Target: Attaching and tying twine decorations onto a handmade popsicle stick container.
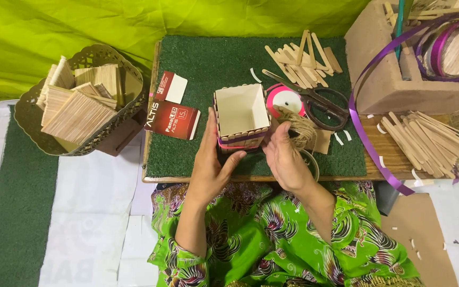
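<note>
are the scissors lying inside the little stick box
No, the scissors lie on the green mat to the right of the box, which looks empty.

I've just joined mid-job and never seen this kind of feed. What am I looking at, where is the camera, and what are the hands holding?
There is no machine: a person works with two bare hands. The single picture comes from a camera on the person's head, looking down. The left hand and right hand hold a small open box faced with wooden sticks, above a green mat on a board. Beside the box lie twine, a pink ribbon spool, scissors and loose sticks. More sticks lie to the right, crossed by a purple ribbon. A basket of stick panels stands at left, near two small cartons.
</note>
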